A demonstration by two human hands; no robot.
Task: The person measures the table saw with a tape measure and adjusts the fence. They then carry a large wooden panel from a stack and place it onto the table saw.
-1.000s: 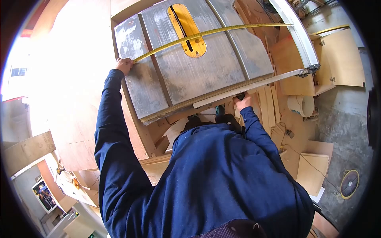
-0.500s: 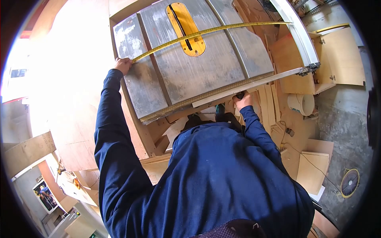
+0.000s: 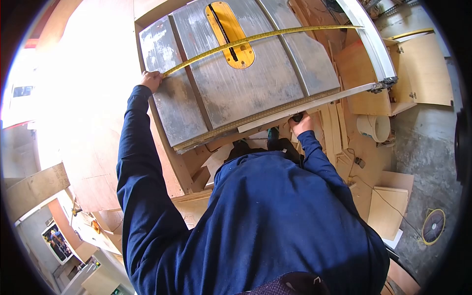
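A table saw (image 3: 260, 91) with a worn grey metal top fills the upper middle of the view. Its yellow throat plate (image 3: 233, 22) has a dark slot. My left hand (image 3: 152, 81) is closed on the near end of a yellow tape measure (image 3: 280, 32) at the saw's left edge. The blade bows across the top and over the throat plate to the pale metal fence (image 3: 372, 44) on the right. Below the front rail (image 3: 314, 106), my right hand (image 3: 301, 126) is wrapped round a black knob (image 3: 298, 117).
A large pale wooden board (image 3: 93, 123) adjoins the saw on the left. To the right are an open plywood cabinet (image 3: 427, 69), a white bucket (image 3: 376, 128) and leaning boards (image 3: 388, 211). A round fan (image 3: 433, 227) stands on the concrete floor, with a cord running to it.
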